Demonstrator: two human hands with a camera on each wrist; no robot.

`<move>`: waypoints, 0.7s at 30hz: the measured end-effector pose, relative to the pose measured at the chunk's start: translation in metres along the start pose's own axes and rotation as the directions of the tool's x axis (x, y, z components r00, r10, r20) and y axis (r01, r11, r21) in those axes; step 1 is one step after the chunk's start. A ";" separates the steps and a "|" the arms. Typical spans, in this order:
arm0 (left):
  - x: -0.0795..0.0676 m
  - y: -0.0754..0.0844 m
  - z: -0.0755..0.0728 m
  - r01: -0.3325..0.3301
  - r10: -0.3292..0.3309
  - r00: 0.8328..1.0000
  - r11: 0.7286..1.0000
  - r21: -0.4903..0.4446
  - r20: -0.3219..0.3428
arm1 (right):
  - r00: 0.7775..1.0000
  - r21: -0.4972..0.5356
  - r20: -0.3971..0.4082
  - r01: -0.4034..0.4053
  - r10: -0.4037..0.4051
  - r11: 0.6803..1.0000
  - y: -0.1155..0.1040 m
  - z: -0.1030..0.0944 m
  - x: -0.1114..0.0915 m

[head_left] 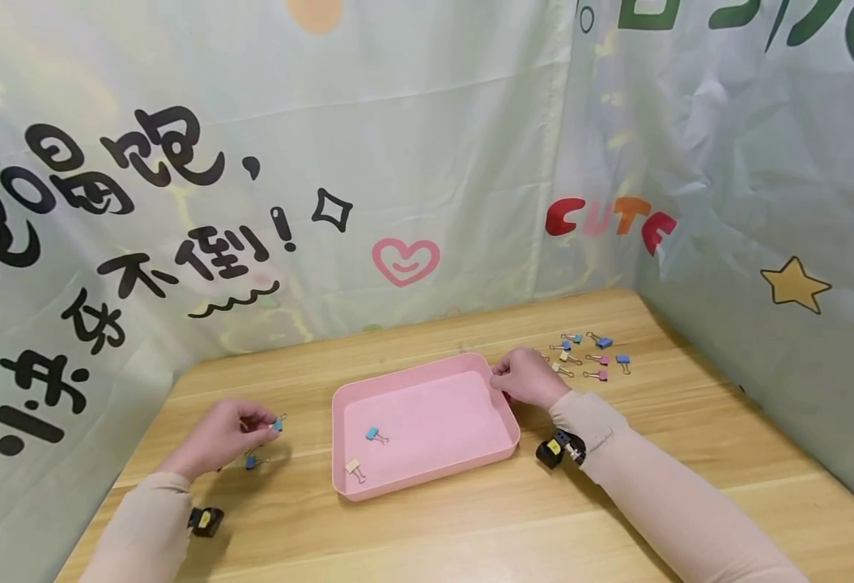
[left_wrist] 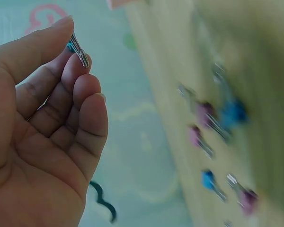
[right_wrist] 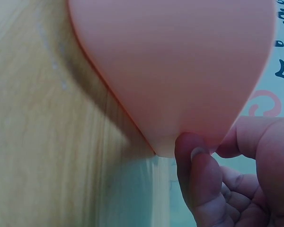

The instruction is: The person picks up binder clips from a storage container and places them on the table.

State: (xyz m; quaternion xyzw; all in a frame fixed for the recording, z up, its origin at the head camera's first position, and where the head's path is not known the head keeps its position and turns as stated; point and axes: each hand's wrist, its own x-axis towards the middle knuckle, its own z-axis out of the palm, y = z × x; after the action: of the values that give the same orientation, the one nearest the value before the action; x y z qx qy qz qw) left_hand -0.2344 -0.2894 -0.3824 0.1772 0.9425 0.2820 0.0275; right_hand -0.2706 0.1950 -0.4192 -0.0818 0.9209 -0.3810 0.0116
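My left hand (head_left: 218, 437) pinches a blue binder clip (head_left: 277, 425) between thumb and forefinger, held over the table to the left of the tray. In the left wrist view the metal handles of that binder clip (left_wrist: 79, 53) stick out from the fingertips. A shallow pink tray (head_left: 434, 476) lies in the middle, with a blue binder clip (head_left: 373, 434) and a cream one (head_left: 354, 466) inside at its left. At the tray's far right corner, my right hand (head_left: 532, 378) grips the wall, thumb on one side and fingers on the other.
Several blue, pink and cream binder clips (head_left: 596, 359) lie scattered beyond the right hand. More sit under the left hand, among them a blue clip (left_wrist: 234, 113) and a pink clip (left_wrist: 247, 201). Printed fabric (head_left: 470, 162) hangs behind the wooden table (head_left: 485, 534) and along its sides.
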 end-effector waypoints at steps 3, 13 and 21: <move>-0.012 -0.016 -0.002 0.014 -0.014 1.000 1.000 0.001 -0.005 | 1.000 0.003 0.000 -0.007 0.007 1.000 0.001 0.000 0.001; -0.050 -0.052 0.002 0.046 -0.046 0.999 0.998 0.034 -0.002 | 1.000 -0.010 -0.004 -0.011 0.011 1.000 0.002 0.001 0.002; -0.062 -0.067 0.009 0.109 -0.111 0.993 0.992 0.058 0.028 | 1.000 -0.010 -0.003 -0.016 0.016 1.000 0.002 0.002 0.002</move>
State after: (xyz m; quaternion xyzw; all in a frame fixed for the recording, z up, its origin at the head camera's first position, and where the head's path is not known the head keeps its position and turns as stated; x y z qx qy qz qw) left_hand -0.1961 -0.3580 -0.4295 0.1301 0.9579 0.2505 0.0527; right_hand -0.2729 0.1943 -0.4216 -0.0740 0.9234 -0.3764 0.0130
